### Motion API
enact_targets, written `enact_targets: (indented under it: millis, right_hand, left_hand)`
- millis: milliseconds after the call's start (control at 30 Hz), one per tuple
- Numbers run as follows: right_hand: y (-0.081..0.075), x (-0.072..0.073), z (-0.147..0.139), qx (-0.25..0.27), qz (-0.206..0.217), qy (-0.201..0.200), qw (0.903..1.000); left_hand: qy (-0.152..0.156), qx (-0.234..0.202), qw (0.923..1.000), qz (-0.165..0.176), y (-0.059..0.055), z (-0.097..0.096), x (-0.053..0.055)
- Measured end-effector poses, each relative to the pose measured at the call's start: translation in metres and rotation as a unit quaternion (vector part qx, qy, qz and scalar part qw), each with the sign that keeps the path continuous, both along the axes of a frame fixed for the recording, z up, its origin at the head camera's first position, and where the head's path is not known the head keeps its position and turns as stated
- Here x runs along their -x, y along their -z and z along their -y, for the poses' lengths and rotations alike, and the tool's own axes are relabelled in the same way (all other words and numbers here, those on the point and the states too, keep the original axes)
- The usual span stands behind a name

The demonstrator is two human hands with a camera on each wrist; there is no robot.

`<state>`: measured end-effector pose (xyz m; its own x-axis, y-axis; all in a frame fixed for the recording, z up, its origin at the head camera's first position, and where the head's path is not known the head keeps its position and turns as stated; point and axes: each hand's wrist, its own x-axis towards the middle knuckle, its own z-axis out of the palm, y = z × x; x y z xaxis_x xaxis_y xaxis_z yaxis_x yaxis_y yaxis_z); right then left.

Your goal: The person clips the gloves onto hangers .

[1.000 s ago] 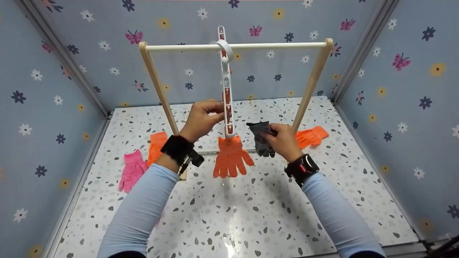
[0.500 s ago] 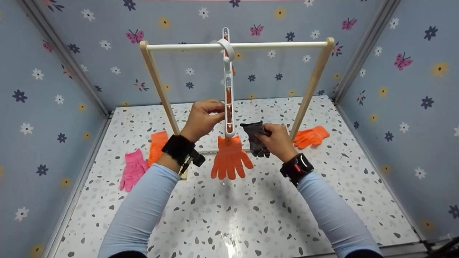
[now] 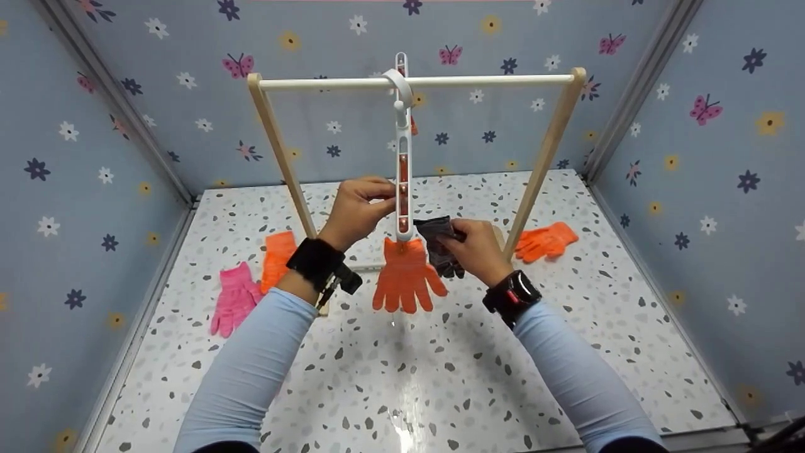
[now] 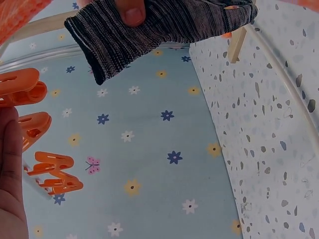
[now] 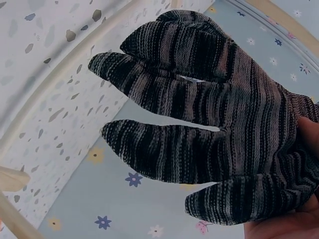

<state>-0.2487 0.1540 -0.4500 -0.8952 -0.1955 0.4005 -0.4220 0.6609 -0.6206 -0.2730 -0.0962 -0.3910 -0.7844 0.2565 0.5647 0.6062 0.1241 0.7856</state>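
Observation:
My left hand [image 3: 355, 211] is at the near half of a white clip hanger [image 3: 404, 141], pinching an orange clothespin [image 4: 20, 87] under it. More orange clothespins [image 4: 59, 184] hang farther along in the left wrist view. An orange knit glove [image 3: 405, 280] hangs, fingers down, from the hanger's near end. Just right of that end, my right hand [image 3: 481, 248] grips a black-and-grey striped knit glove [image 3: 434, 234] near its cuff. The cuff faces the hanger, and the striped glove's fingers spread out loose in the right wrist view.
The hanger hooks over the white bar [image 3: 490, 80] of a wooden-legged rack [image 3: 544, 157]. On the speckled table [image 3: 377, 377] lie a pink glove [image 3: 234, 299], an orange glove [image 3: 277, 255] at left and another orange glove [image 3: 547, 241] at right. Patterned walls [image 3: 710, 189] enclose the table.
My right hand has moved left with the striped glove, bringing its cuff up beside the hanger. The hanger has swung slightly; my left hand stays nearly in place.

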Motion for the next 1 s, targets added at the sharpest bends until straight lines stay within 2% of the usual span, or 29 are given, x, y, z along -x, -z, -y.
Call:
enact_targets:
  millis: [233, 667, 1000]
  right_hand:
    - [-0.001, 0.000, 0.007, 0.033, -0.001, -0.037, 0.9987]
    - [-0.004, 0.000, 0.018, 0.041, 0.017, -0.056, 0.9974]
    - [-0.007, 0.000, 0.023, 0.037, 0.004, -0.064, 0.9973]
  left_hand:
    - [0.003, -0.005, 0.9999, -0.013, 0.000, -0.002, -0.001]
    - [0.011, -0.020, 0.9995, -0.023, 0.002, -0.003, 0.000]
    - [0.014, -0.035, 0.9990, -0.022, 0.003, -0.003, 0.000]
